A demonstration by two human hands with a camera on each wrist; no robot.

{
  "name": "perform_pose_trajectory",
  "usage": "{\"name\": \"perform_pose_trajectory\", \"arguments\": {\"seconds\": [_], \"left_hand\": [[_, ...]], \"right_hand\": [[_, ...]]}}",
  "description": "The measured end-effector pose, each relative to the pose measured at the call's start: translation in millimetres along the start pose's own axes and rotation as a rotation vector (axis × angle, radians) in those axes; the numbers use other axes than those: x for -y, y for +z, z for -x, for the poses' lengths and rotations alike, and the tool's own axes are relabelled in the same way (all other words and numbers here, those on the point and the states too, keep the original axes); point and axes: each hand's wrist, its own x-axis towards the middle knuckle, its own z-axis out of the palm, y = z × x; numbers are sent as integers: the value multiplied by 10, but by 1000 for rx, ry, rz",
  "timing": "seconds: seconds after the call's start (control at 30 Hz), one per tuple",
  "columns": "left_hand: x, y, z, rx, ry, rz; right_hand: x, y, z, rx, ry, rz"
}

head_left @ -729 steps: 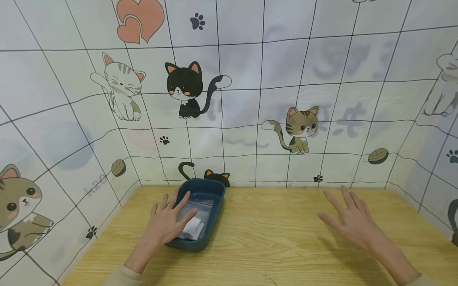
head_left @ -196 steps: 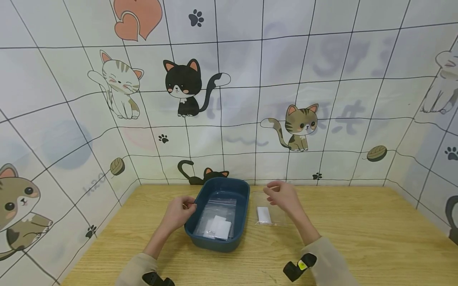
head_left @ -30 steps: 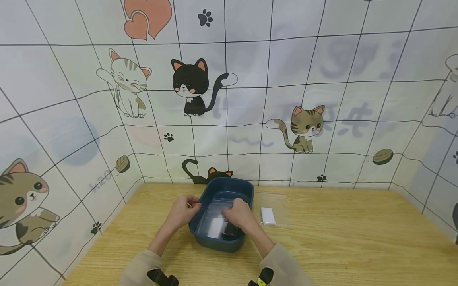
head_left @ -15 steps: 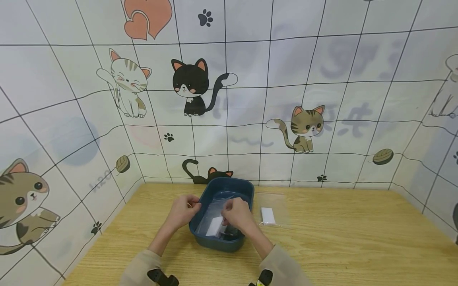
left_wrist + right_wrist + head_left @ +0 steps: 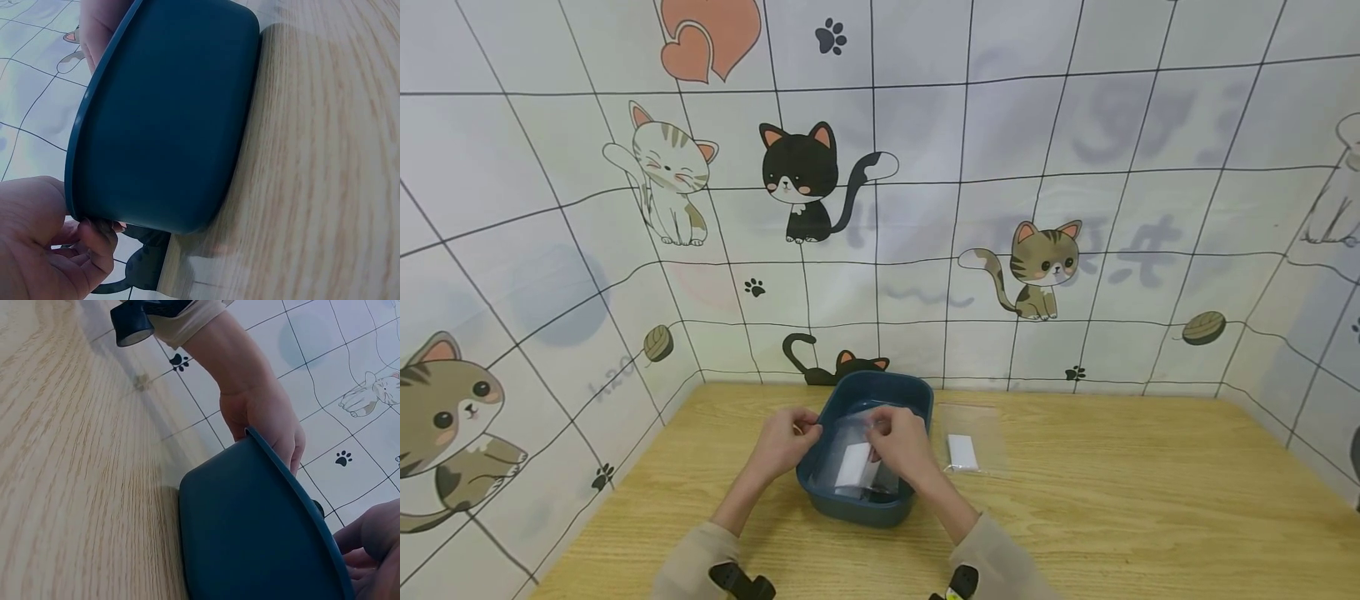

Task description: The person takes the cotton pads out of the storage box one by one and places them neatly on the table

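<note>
A dark blue plastic bin (image 5: 865, 513) stands on the table. My left hand (image 5: 784, 442) pinches its left rim with thumb and fingers; the left wrist view shows that hand (image 5: 56, 244) at the bin's edge. Inside the bin, my right hand (image 5: 901, 442) pinches the upper part of a clear zip bag (image 5: 850, 433) that has a white card (image 5: 852, 465) in it. Something dark shows beneath this bag, its kind unclear. In the right wrist view the bin wall (image 5: 256, 531) hides what the right hand (image 5: 375, 544) holds.
Just right of the bin, another clear zip bag (image 5: 981, 421) lies flat on the wooden table (image 5: 1120, 500), a white card (image 5: 962, 452) inside it. A cat-print cloth wall (image 5: 917, 250) closes off the back and both sides.
Over the last second my right hand has raised the bag slightly inside the bin, while the left stayed on the rim. Since the oldest frame, the bin shifted right and one bag came onto the table.
</note>
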Motion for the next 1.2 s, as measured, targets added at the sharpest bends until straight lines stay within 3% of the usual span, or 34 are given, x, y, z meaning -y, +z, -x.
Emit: {"name": "perform_pose_trajectory", "arguments": {"seconds": [0.23, 0.7, 1.2], "left_hand": [[3, -2, -2, 12, -12, -1], [-19, -5, -2, 21, -26, -2], [-27, -5, -7, 10, -18, -9]], "right_hand": [[-69, -47, -11, 6, -44, 7], [-63, -204, 11, 29, -33, -30], [15, -335, 39, -27, -36, -86]]}}
